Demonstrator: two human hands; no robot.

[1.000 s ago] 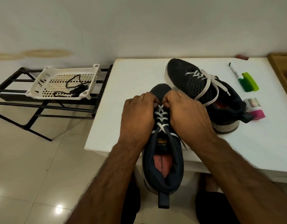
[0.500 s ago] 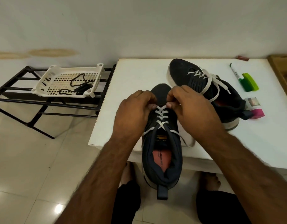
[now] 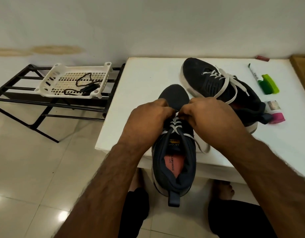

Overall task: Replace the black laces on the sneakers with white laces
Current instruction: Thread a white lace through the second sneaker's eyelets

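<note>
Since half a second ago, both hands sit slightly lower on the near dark navy fabric sneaker point(image 3: 174, 162), knuckles closer together over the lowest crossings; the sneaker, the far one and the basket lie as before.

The left hand point(image 3: 148, 117) and the right hand point(image 3: 208, 114) curl their fingers onto the flat white lace point(image 3: 175, 125) at the toe end of the eyelets, apparently pinching it, though the fingertips are hidden. This sneaker lies on the front edge of the white desk point(image 3: 139, 86), its heel overhanging toward the person, and a loose lace end trails on the desk to its right.

Two sneakers in all: the second dark sneaker point(image 3: 213, 83) lies behind and right of the near one, already laced in white. One white perforated plastic basket point(image 3: 76, 79) sits far left of the near sneaker on a black metal rack point(image 3: 19, 100) and holds the black laces point(image 3: 86, 85), tangled so their number cannot be told. Right of the far sneaker lie one green-capped marker point(image 3: 254, 76), one green highlighter point(image 3: 269, 84) and one small pink-capped bottle point(image 3: 275, 110).
</note>
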